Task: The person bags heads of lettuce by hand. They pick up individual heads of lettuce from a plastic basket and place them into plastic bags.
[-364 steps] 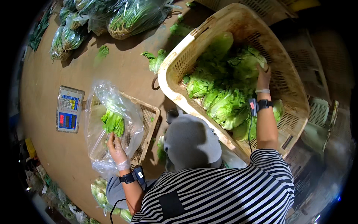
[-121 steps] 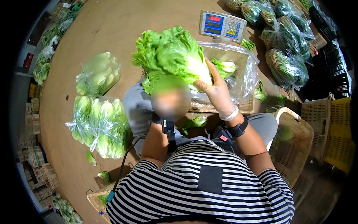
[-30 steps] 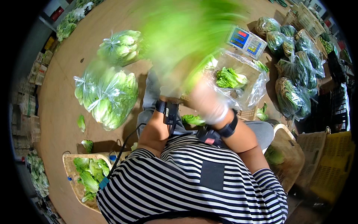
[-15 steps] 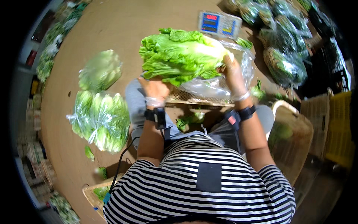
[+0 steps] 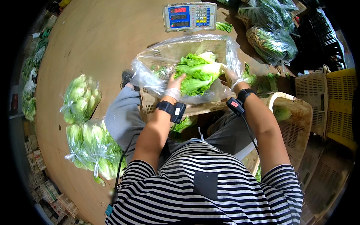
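A head of leafy green lettuce (image 5: 197, 77) lies between my hands, its pale stem end to the right. My left hand (image 5: 174, 83) grips its leafy left side, thumb over the leaves. My right hand (image 5: 227, 77) closes round the stem end; some of its fingers are hidden. Clear plastic shows at both wrists. Under and around the lettuce a clear plastic bag (image 5: 145, 77) is spread open, lining a beige plastic crate (image 5: 195, 109) between my legs. Just beyond the crate stands a digital scale display (image 5: 190, 17), lit in red.
Two clear bags of lettuce, one farther (image 5: 83, 98) and one nearer (image 5: 95, 146), lie on the floor at left. Bagged greens (image 5: 270, 45) sit at the far right, next to a black crate (image 5: 330, 41). Beige (image 5: 311, 101) and yellow crates (image 5: 342, 108) stand at right.
My hands have brought the lettuce down and nearer, over the open bag in the crate. The view has shifted, showing more of the scale display and the crate.
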Demonstrator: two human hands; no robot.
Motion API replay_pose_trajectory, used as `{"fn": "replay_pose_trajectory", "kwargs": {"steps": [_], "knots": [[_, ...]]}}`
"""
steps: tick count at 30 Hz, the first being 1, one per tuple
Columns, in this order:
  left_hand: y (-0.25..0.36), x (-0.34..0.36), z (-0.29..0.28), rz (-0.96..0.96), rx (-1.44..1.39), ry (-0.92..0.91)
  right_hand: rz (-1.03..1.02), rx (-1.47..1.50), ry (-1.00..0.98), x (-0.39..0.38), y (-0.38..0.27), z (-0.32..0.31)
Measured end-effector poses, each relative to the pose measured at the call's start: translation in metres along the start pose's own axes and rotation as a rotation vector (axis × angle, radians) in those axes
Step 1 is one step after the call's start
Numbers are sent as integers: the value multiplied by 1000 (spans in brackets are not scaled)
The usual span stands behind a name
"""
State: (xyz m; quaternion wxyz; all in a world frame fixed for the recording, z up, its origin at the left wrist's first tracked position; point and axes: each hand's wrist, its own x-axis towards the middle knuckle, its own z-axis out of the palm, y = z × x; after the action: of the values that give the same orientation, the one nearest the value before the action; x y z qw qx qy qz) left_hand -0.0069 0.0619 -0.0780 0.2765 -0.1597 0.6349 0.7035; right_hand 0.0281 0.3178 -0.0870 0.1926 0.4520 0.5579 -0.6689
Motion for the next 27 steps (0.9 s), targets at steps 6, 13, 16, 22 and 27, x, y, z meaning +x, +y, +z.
{"fn": "replay_pose_trajectory", "kwargs": {"steps": [6,13,16,22,27], "knots": [[-33,29,21,8,1230,101,-191,-646,278,20,24,9],[0,22,12,4,1684,-308,-670,-1731,91,-6,13,55],[-8,25,-6,444,1748,-101,-794,-1641,-7,11,-2,42],[6,-9,-20,304,1882,-936,-816,-1627,-91,32,-30,55],[37,-51,-29,805,1463,-888,-790,-1652,48,38,4,63]]}}
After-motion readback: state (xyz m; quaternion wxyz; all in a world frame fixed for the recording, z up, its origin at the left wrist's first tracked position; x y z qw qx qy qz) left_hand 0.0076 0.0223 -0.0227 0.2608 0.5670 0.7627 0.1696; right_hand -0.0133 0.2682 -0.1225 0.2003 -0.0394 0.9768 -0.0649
